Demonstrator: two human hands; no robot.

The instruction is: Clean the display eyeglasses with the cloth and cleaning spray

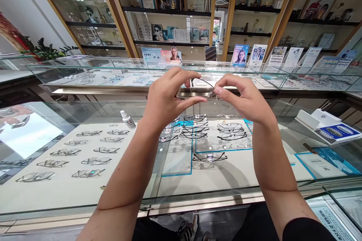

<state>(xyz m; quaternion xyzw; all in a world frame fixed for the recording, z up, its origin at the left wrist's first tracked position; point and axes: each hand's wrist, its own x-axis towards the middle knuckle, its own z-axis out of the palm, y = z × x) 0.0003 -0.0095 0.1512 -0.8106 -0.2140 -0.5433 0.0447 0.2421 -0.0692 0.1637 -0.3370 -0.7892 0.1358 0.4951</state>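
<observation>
A thin dark-rimmed pair of glasses [204, 87] is held up above the glass counter [85, 203], between both hands. My left hand [166, 98] pinches its left side with fingers and thumb closed on the frame. My right hand [243, 96] pinches the right side, thumb tip on the rim. Below the hands, inside the counter, lie several displayed frames [209, 156].
A small spray bottle [128, 119] lies on the counter left of my left wrist. A white stand and a blue-and-white box [338, 132] sit at the right. A second glass counter [113, 68] and wall shelves stand beyond. My shoe [188, 229] shows below.
</observation>
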